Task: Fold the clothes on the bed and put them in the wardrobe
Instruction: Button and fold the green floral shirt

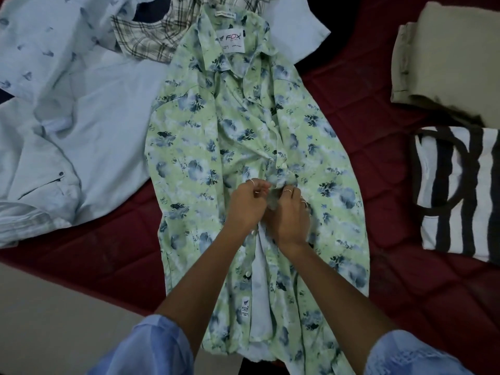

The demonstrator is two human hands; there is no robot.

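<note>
A light green shirt with blue flower print (189,158) lies front up on the dark red bed cover (351,109), collar at the far end. My left hand (247,204) and my right hand (289,217) meet at the button placket in the middle of the shirt. Both pinch the fabric edges there, fingers curled. Above my hands the placket is closed; below them it gapes open and shows the pale inside.
Loose pale blue shirts (89,112) and a checked shirt (151,36) lie at the left and back. Folded beige trousers (449,58) and a folded black-and-white striped garment (460,190) sit at the right. The bed's edge (81,288) runs along the lower left.
</note>
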